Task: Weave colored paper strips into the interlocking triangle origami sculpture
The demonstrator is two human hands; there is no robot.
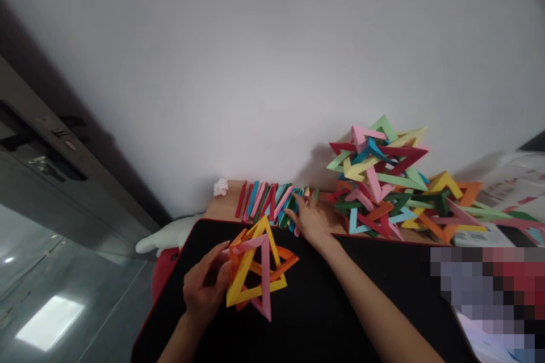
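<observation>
Holding the paper model point(265, 272) over the black mat point(315, 300), toward the mat's back edge, my left hand point(208, 283) pinches the left side between thumb and fingers. My right hand point(313, 216) is at the paper strips point(271, 201) lined along the tabletop point(230, 204) beyond that edge; whether its fingers grip one, I cannot tell. Recommended, in my judgement: apply light left-hand pressure so the folds stay uncrushed, and isolate one strip without disturbing its neighbours.

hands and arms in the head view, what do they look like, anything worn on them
The left hand and right hand are ungloved, with no ring or watch to be made out. The left forearm and the longer visible right forearm show no sleeve within the picture.
</observation>
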